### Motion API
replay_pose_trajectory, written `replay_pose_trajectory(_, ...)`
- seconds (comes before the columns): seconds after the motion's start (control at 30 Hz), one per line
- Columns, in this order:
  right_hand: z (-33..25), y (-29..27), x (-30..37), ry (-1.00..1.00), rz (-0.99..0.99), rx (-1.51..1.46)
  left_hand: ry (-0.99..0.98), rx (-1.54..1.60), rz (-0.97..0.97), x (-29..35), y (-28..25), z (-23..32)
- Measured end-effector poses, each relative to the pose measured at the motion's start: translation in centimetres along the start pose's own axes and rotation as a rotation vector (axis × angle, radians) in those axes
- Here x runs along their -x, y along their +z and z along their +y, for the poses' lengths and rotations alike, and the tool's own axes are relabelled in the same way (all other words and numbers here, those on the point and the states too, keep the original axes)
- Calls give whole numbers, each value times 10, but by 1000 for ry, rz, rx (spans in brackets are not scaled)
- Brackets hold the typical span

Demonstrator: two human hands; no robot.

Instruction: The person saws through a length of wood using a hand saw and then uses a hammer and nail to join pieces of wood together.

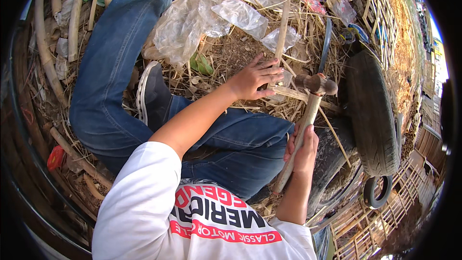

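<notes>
My right hand (303, 148) is wrapped round the pale wooden handle of a hammer (312, 108). Its rusty brown head (315, 84) points away from me, above a split piece of light wood (291, 93). To the left of the hammer head, my left hand (257, 78) holds a long, thin wooden stick (284, 24) near its lower end, fingers laid across it. Just beyond the hammer head, a narrow bluish-grey strip (327, 43), blade-like, stands out of the litter; its lower end is hidden behind the head.
An upright black tyre (373, 113) stands close on the right, with a smaller black ring (378, 192) beyond it. Clear plastic bags (185, 26) and dry straw litter the ground ahead. Bamboo poles (45, 53) lie at the left. My bent legs (113, 72) frame the spot.
</notes>
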State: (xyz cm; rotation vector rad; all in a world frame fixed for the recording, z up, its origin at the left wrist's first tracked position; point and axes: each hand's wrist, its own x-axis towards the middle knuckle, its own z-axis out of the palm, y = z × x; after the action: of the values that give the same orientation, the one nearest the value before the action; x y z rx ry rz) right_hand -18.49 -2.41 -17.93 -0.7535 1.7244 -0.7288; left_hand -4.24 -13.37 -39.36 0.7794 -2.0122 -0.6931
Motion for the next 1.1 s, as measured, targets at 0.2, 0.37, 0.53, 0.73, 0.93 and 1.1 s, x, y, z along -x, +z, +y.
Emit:
replay_pose_trajectory(0.2, 13, 8, -12, 167, -111, 222, -8, 12, -15, -3, -7, 3)
replay_pose_trajectory(0.37, -7, 4, 0, 51, -47, 140, 10, 7, 1, -1, -6, 2)
replay_pose_trajectory(0.53, 4, 3, -2, 46, 22, 95, -12, -1, -34, -1, -4, 1)
replay_pose_trajectory(0.73, 23, 5, -17, 153, -58, 190, -1, -16, -45, 4, -3, 1)
replay_pose_trajectory(0.93, 2, 1, -2, 61, 9, 131, -1, 5, -26, 1, -4, 1)
replay_pose_trajectory(1.1, 13, 6, -11, 82, -60, 163, -4, 2, -50, -1, -7, 1)
